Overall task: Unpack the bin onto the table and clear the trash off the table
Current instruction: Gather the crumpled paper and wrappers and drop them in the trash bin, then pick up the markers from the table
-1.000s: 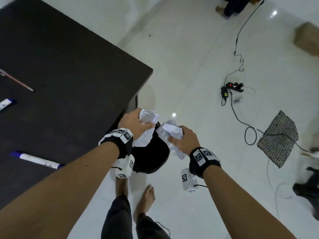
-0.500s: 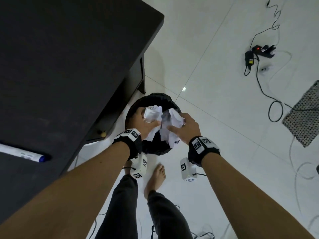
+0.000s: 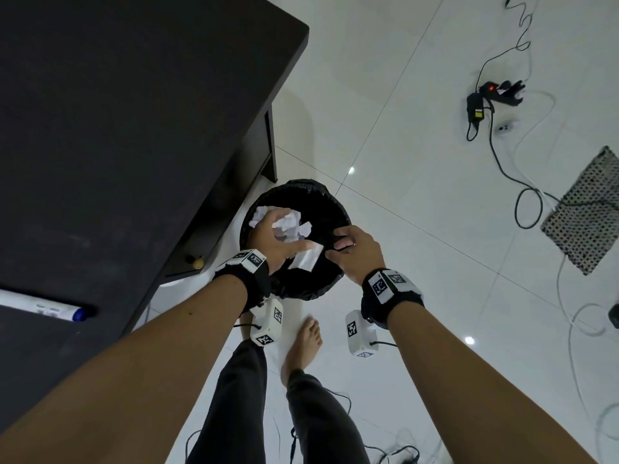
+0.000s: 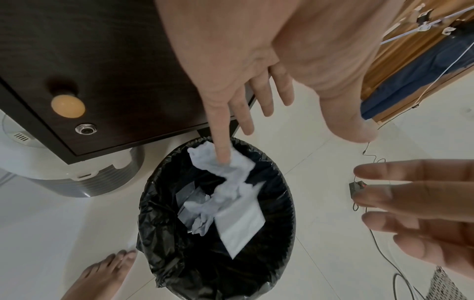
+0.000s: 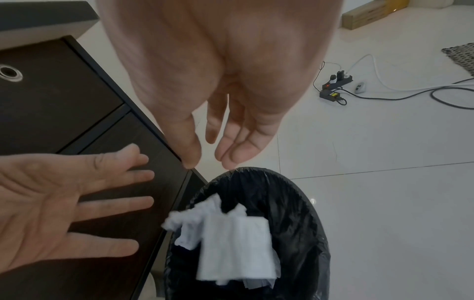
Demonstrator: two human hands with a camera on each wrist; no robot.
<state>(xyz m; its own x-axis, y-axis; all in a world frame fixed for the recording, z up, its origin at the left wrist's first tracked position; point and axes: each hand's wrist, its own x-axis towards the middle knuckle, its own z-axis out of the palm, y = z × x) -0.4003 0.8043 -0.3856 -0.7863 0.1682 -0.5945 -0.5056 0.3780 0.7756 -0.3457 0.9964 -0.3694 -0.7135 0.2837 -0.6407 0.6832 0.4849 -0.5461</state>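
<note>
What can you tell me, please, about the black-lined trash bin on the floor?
The round trash bin lined with a crinkled glossy black plastic bag stands upright on the white tiled floor, beside the dark wooden table. The bag folds over its rim. White crumpled paper is at its mouth, with more inside. Neither open hand visibly touches it.

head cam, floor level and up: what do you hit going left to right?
marker on the dark table → black-lined bin → power strip → dotted mat
</note>
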